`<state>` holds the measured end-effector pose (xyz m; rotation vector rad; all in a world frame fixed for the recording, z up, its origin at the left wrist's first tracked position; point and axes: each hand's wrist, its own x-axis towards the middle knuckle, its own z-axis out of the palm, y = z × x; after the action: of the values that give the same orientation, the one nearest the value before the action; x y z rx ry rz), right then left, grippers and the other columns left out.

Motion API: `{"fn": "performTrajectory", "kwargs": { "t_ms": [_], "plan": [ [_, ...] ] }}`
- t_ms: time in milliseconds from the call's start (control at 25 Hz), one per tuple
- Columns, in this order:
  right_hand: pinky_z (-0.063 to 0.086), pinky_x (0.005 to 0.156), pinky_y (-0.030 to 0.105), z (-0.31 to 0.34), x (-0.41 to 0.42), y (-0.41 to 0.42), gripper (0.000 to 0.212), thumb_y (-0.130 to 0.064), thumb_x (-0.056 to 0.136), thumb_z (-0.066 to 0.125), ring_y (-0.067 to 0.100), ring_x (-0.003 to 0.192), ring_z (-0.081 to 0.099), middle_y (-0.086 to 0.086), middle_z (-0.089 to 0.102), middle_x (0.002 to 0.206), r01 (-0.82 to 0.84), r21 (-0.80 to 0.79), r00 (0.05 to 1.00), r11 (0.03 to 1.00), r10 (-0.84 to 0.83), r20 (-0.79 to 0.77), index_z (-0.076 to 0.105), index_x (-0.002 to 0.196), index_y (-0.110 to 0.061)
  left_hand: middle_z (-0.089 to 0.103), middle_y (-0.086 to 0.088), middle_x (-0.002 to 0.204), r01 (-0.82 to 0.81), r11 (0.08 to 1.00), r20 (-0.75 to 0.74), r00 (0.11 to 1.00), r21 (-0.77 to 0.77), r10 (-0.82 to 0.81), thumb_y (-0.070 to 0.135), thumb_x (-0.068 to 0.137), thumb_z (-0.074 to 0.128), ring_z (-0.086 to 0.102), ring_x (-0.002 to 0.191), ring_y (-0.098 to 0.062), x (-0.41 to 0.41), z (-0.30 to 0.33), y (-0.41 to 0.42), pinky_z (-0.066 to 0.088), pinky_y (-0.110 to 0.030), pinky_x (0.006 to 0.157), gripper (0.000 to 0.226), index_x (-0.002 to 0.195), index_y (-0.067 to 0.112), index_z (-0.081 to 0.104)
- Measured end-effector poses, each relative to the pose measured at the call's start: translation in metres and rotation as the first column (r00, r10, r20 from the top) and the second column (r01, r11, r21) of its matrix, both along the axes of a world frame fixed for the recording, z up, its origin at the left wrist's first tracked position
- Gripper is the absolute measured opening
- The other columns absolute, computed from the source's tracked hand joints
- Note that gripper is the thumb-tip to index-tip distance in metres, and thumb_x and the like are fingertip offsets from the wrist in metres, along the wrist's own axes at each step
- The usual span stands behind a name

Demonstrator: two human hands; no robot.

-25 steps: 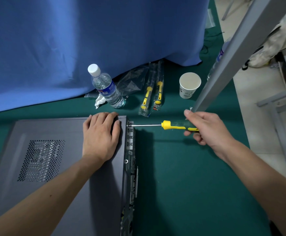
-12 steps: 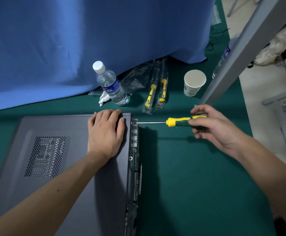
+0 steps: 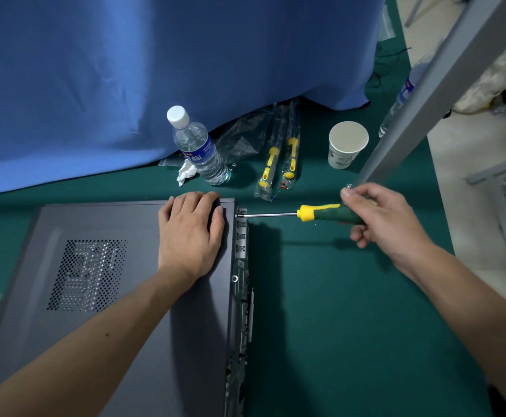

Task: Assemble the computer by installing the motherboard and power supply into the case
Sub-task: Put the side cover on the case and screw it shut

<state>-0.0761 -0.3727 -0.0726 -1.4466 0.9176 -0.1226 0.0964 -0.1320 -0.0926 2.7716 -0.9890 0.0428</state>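
Lying flat on its side on the counter: the case, grey side panel up, rear edge toward the right, with the bare-metal rear plate and its slots showing along that edge. Closed over, so motherboard and power supply out of sight; probably a late step, fixing the side panel at the rear.

Best done by keeping the screwdriver dead in line with the screw at the far rear corner, shaft level, tip seated fully before any turn. Firm push inward while twisting, to avoid slipping out and chewing the screw head. Stop at snug; thin sheet metal strips easily.

Left hand pressing flat on the panel near that corner, fingers extended, nothing held: a good brace against the sideways shove of the driver. Right hand with its grip closed around the green end of the handle, thumb on top.

Panel: smooth, matt painted steel, with a rectangular field of small punched vent holes. Screwdriver: slim bright steel shaft, yellow collar, dark green rubbery-looking handle.

Beyond the case, a clear plastic water bottle with white cap and blue label, a crumpled white tissue just beside it, two more yellow-handled screwdrivers in clear sleeves, a paper cup. Green felt-like cover on the counter; soft blue cloth draped behind.
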Motion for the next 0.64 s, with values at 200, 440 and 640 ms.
{"fn": "performTrajectory", "kwargs": {
  "t_ms": [200,440,640],
  "plan": [
    [0.042,0.046,0.024,0.0031,-0.0018,-0.0031,0.002,-0.018,0.096,0.059,0.013,0.053,0.051,0.002,0.058,0.082,-0.038,0.224,0.999,0.974,0.029,0.045,0.06,0.095,-0.016,0.059,0.001,0.117,0.001,1.0,0.0,1.0,-0.006,-0.001,0.039,0.1,0.032,0.045,0.119,-0.017,0.0012,-0.0005,0.0013,0.025,-0.042,0.11,0.039,0.123,0.021,0.059],
    [0.034,0.038,0.022,0.0028,0.0003,0.0025,0.038,-0.051,0.096,0.053,0.015,0.041,0.043,0.008,0.065,0.062,-0.047,-0.017,0.991,0.999,0.044,-0.129,0.062,0.086,-0.016,0.059,0.001,0.116,0.004,1.0,0.0,1.0,-0.009,-0.004,0.04,0.1,0.03,0.046,0.118,-0.018,0.0005,0.0,-0.0001,0.026,-0.042,0.11,0.042,0.123,0.021,0.059],
    [0.046,0.049,0.024,0.0053,-0.0067,-0.0014,0.009,-0.008,0.092,0.062,0.014,0.055,0.053,0.003,0.061,0.077,0.0,0.291,0.986,0.957,-0.048,0.159,0.061,0.096,-0.016,0.059,0.001,0.116,0.009,1.0,0.003,1.0,-0.009,-0.009,0.04,0.1,0.03,0.047,0.117,-0.018,0.0004,-0.0013,0.001,0.026,-0.042,0.109,0.041,0.123,0.02,0.058]
  ]
}}
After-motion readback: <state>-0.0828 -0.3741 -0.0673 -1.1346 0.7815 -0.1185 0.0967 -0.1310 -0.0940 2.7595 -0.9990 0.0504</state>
